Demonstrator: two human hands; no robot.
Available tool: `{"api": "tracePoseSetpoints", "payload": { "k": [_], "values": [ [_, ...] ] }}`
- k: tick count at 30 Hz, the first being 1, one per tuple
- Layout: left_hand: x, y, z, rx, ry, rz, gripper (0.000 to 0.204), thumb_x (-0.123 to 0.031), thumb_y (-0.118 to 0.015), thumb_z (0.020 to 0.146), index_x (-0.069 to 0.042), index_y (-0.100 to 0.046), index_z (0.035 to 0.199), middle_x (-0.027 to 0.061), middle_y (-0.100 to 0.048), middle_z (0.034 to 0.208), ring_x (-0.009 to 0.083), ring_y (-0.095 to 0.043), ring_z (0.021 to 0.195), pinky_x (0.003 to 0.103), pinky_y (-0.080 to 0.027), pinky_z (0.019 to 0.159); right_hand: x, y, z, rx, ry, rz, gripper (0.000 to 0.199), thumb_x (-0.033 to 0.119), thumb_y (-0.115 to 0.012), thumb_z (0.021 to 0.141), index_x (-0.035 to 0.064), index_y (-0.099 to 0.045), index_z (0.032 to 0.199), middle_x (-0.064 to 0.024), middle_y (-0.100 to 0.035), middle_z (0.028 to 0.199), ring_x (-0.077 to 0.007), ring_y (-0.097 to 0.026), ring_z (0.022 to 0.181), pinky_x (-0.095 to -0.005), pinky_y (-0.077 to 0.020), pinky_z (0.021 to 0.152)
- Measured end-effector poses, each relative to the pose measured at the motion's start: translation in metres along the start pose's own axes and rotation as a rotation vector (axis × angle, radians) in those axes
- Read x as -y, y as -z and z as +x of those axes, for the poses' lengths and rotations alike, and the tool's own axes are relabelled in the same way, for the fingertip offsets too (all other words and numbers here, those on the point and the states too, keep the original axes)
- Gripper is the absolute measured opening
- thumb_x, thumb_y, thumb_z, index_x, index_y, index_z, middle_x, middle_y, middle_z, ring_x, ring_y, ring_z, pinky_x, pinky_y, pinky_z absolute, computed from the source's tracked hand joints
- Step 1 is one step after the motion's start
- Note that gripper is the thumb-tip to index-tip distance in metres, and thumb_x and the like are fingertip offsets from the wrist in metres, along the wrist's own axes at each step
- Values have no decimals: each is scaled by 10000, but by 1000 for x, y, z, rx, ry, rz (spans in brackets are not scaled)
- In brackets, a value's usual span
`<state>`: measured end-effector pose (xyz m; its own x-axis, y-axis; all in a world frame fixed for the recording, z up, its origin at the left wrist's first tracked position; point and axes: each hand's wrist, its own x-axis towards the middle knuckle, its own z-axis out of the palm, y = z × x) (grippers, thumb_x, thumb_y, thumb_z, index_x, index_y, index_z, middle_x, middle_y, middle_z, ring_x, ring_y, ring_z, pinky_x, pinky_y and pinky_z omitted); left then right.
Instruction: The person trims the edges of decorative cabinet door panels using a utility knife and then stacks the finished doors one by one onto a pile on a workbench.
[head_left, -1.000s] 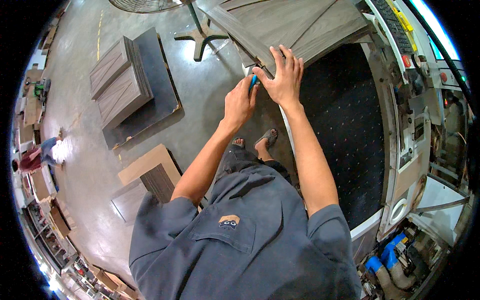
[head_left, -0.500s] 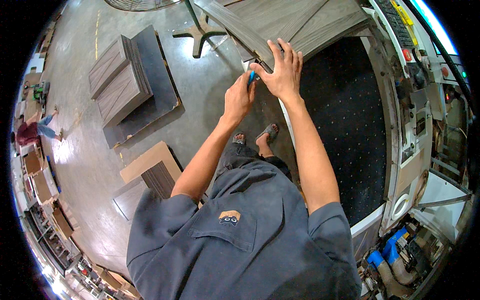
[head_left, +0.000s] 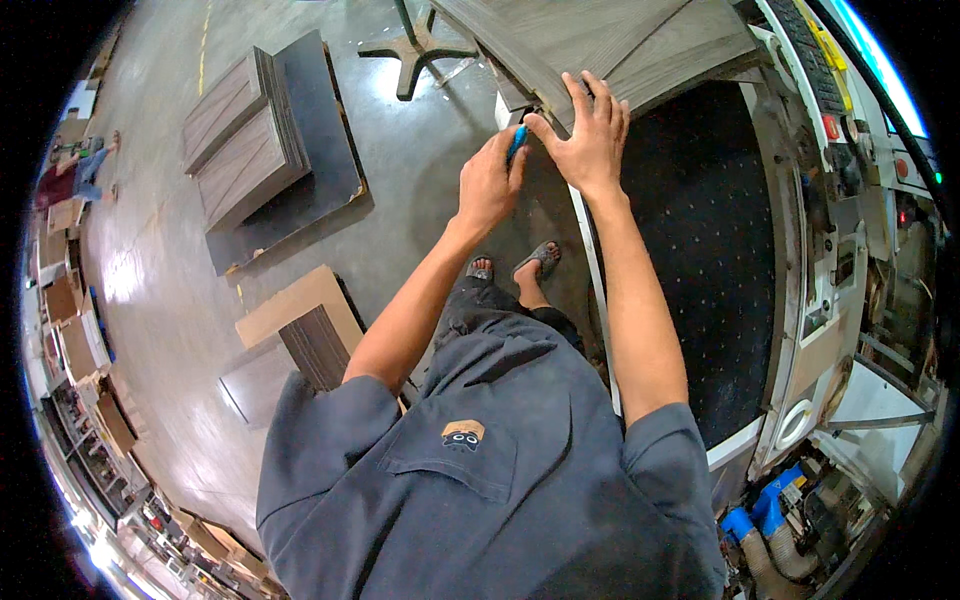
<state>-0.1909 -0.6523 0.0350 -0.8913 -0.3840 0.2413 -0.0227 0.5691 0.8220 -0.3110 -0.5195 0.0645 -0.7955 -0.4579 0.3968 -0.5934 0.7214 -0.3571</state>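
Observation:
My left hand (head_left: 488, 185) is closed around a small blue-handled tool (head_left: 517, 143), its far end against the near corner of a grey wood-grain panel (head_left: 665, 45). The kind of tool is too small to make out. Fingers apart, my right hand (head_left: 588, 155) rests with its fingertips on the panel's near edge. Its thumb points toward the blue handle. The panel has a diagonal groove and lies at the far end of a black dotted machine bed (head_left: 700, 260).
On the floor at left, similar panels (head_left: 245, 145) are stacked on a dark board (head_left: 325, 120). Nearer lie cardboard (head_left: 290, 310) and dark strips (head_left: 315, 350). A metal stand base (head_left: 415, 55) stands ahead. Right are a keyboard (head_left: 805, 50) and blue-ended hoses (head_left: 770, 510). Another person (head_left: 75, 175) is far left.
The panel and both my hands appear slightly farther right in view, partly from head movement. My left hand keeps the blue tool at the corner; the other person appears higher in view.

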Motion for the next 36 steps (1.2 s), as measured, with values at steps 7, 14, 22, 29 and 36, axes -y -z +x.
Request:
{"api": "tracePoseSetpoints", "payload": {
  "k": [7,14,22,29,36],
  "values": [
    [-3,1,1,49,10,46,320,-199,-635,1045,-63,-625,1335,230,-722,1139,462,-696,1015,528,-556,850,0,-1,0,5,8,12,879,721,-670,903,133,-528,1541,-157,-420,1626,-382,-342,1531,-616,-165,1282],
    [-5,1,3,42,-37,42,309,-193,-636,1044,-67,-613,1325,228,-717,1126,464,-689,1005,528,-554,833,-3,-4,-1,-26,31,7,848,689,-677,912,139,-526,1540,-155,-437,1602,-381,-366,1509,-623,-177,1273],
    [-3,-2,3,64,-26,40,318,-167,-656,1025,-67,-615,1325,224,-714,1140,465,-683,1010,532,-550,833,-2,-3,-1,-52,36,12,775,637,-700,914,165,-550,1509,-136,-447,1594,-384,-386,1489,-627,-206,1263],
    [38,-33,-18,75,-12,92,307,-215,-630,1035,-89,-620,1315,203,-722,1106,457,-692,972,535,-554,804,-6,-4,-1,13,71,-95,784,525,-759,889,206,-498,1556,-119,-441,1605,-378,-382,1495,-592,-202,1280],
    [67,-34,-56,-25,210,-14,320,-265,-644,1046,-92,-639,1316,204,-732,1129,441,-700,1030,503,-558,857,-7,-6,5,7,85,-41,796,539,-758,885,204,-505,1562,-119,-433,1603,-356,-366,1512,-585,-164,1291]
  ]
}}
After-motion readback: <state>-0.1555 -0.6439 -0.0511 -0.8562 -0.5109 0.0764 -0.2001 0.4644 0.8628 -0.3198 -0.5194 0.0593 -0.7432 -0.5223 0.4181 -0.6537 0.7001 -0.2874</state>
